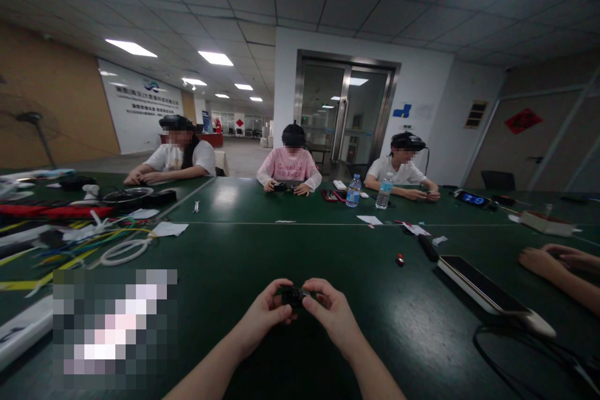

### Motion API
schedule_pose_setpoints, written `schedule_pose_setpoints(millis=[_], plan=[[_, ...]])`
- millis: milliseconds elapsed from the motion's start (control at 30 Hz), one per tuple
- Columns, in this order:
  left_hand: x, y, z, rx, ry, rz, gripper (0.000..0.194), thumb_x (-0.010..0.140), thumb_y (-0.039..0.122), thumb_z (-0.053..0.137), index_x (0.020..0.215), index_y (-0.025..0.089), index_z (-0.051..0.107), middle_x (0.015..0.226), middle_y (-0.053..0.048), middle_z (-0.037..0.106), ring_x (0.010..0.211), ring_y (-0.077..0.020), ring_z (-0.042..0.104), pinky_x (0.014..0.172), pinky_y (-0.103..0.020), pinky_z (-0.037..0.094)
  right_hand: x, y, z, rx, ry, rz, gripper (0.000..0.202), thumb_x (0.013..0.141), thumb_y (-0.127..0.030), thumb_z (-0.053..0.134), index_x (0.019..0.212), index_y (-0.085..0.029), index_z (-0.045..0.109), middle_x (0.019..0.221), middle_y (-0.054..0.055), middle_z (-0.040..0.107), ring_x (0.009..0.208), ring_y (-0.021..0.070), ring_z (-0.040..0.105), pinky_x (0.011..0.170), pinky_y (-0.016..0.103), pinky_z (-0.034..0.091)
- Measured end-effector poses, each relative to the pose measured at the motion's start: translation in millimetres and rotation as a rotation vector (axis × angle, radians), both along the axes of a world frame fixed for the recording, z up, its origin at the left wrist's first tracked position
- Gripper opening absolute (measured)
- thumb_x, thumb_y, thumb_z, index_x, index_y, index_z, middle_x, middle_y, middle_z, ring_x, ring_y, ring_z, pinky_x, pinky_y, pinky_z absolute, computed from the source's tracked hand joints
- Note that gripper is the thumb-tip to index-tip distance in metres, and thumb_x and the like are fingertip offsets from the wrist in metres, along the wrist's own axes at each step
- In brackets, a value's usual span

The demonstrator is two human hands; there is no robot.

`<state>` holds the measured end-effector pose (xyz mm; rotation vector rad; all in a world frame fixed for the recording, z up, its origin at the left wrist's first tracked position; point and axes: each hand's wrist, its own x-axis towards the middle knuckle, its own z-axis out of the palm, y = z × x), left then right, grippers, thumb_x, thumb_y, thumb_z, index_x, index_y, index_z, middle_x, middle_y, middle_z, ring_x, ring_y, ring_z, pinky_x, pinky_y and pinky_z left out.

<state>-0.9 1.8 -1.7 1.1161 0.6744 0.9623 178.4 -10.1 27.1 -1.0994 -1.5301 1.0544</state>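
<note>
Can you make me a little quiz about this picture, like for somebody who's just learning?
1. True or false: the left hand and the right hand both touch the small black object.
2. Which lies nearer the right hand?
A) the coiled white cable
B) the small red thing
3. Fill the gap: the person straight across the green table wears a ____ top.

Key: 1 true; 2 B; 3 pink.

Small black object [292, 297] between left hand [266, 311] and right hand [330, 307]
</note>
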Motion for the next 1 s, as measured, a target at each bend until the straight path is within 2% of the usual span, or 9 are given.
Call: schedule_pose_setpoints(millis=[133, 333, 467, 633, 800, 1000], plan=[[0.3, 0.2, -0.7, 0.018, 0.006, -0.002, 0.041, 0.069, 0.02, 0.066, 0.106, 0.021, 0.047, 0.086, -0.002, 0.06, 0.077, -0.0149, 0.057, 0.07, -0.029, 0.041, -4.0, -2.0, -1.2, 0.012, -0.1, 0.051, 0.018, 0.071, -0.029, 0.062, 0.087, -0.023, 0.066, 0.098, 0.003, 0.061, 0.095, 0.0214, 0.055, 0.084, 0.034, 0.04], [1.5, 2.0, -4.9, 0.033, 0.007, -0.022, 0.04, 0.069, 0.026, 0.067, 0.103, 0.02, 0.048, 0.081, -0.001, 0.06, 0.071, -0.0134, 0.056, 0.067, -0.028, 0.04, -1.8, -1.5, -3.1, 0.009, -0.191, 0.062, 0.022, 0.07, -0.031, 0.063, 0.09, -0.024, 0.067, 0.093, 0.002, 0.066, 0.091, 0.0226, 0.057, 0.083, 0.036, 0.04], [1.1, 1.3, -3.2, 0.007, 0.005, 0.005, 0.037, 0.071, 0.028, 0.066, 0.103, 0.019, 0.049, 0.08, -0.002, 0.06, 0.072, -0.014, 0.057, 0.068, -0.028, 0.04, 0.0, -0.6, -6.2, 0.002, -0.156, 0.11, 0.028, 0.073, -0.033, 0.06, 0.1, -0.025, 0.065, 0.101, 0.003, 0.066, 0.097, 0.0229, 0.057, 0.085, 0.037, 0.041], [0.3, 0.4, 0.3, -0.025, -0.041, -0.009, 0.034, 0.072, 0.032, 0.064, 0.101, 0.018, 0.052, 0.083, -0.005, 0.061, 0.073, -0.0147, 0.058, 0.068, -0.029, 0.04, -2.9, -2.3, -8.2, 0.018, -0.129, 0.05, 0.037, 0.073, -0.029, 0.061, 0.11, -0.03, 0.059, 0.111, 0.002, 0.062, 0.105, 0.0228, 0.054, 0.091, 0.038, 0.038], [0.6, 1.5, -2.4, -0.041, -0.079, 0.001, 0.032, 0.073, 0.029, 0.064, 0.1, 0.018, 0.051, 0.082, -0.004, 0.061, 0.072, -0.0139, 0.058, 0.068, -0.029, 0.041, -4.7, -4.6, -3.6, 0.095, -0.177, 0.072, 0.021, 0.076, -0.027, 0.056, 0.096, -0.029, 0.064, 0.099, 0.0, 0.065, 0.097, 0.0212, 0.057, 0.087, 0.035, 0.041], [0.9, 1.3, -2.2, -0.055, -0.077, 0.014, 0.033, 0.071, 0.027, 0.066, 0.1, 0.017, 0.052, 0.08, -0.003, 0.061, 0.071, -0.0134, 0.057, 0.068, -0.029, 0.041, -4.0, -5.1, -1.6, 0.105, -0.19, 0.092, 0.021, 0.079, -0.025, 0.052, 0.096, -0.029, 0.063, 0.099, 0.001, 0.063, 0.098, 0.0213, 0.056, 0.088, 0.035, 0.042]])
